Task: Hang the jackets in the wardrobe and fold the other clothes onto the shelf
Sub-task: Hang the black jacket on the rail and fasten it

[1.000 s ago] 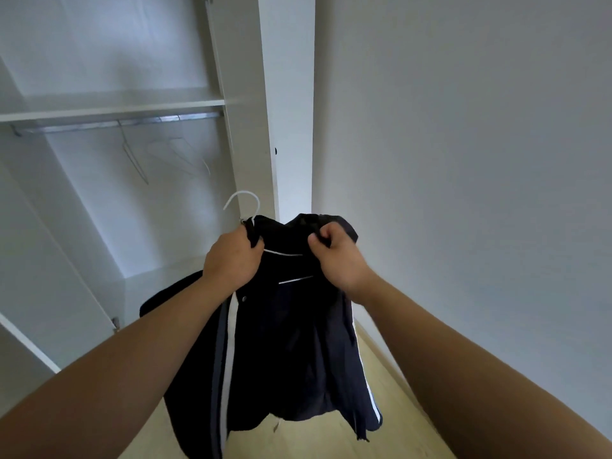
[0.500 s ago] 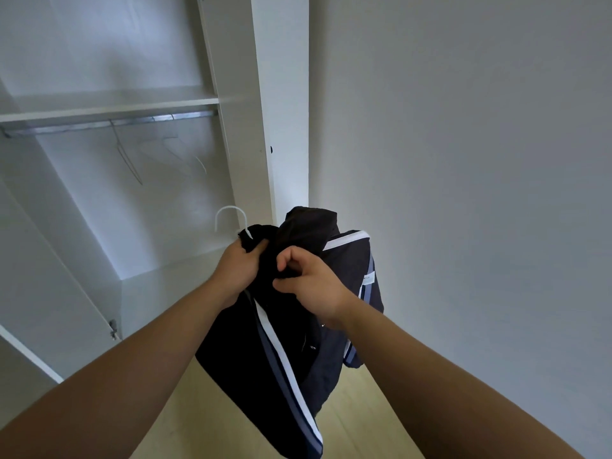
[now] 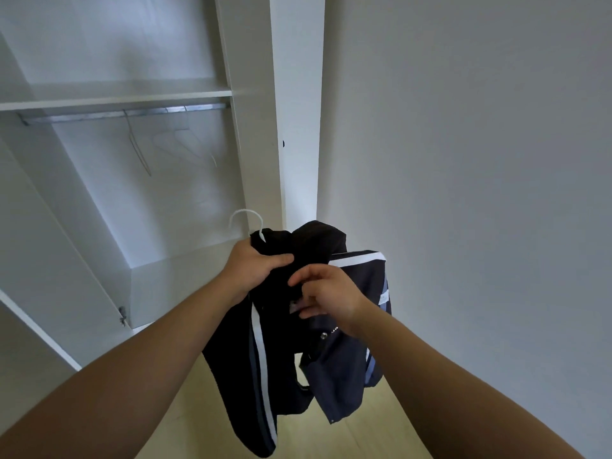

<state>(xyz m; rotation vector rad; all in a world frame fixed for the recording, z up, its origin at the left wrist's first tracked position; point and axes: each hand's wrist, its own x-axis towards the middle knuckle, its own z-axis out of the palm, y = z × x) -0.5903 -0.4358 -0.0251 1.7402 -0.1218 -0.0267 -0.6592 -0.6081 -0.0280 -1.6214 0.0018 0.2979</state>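
Jacket (image 3: pixel 281 359) on hanger (image 3: pixel 246 211), held mid-air in front of wardrobe (image 3: pixel 261 144), well below rail (image 3: pixel 126 113), not hung yet. L hand (image 3: pixel 255 270) closed round collar + hanger neck, taking the wt; white hook stands free above it. R hand (image 3: pixel 328 296) pinches front fabric just under collar, fingers curled. Prob seating the garment on the hanger; can't tell if both shoulders are on. R side bunched, striped sleeve folded over. To do it well: square both shoulders first, else it slips off once released. Then hold at the neck w/ L, bring hook over rail w/ open side facing it, and let go only when wt sits. R hand should steady the body so it doesn't swing. Room: spare hangers (image 3: pixel 136 149) hang near rail's middle, w/ free stretches either side; R end is near the side panel, so a sleeve may brush it. Shelf (image 3: pixel 116 97) sits just above rail, little clearance for hook, so approach low from the front. Wall (image 3: pixel 463 160) near on R. Hinge (image 3: pixel 122 315) low on L is a possible snag pt.
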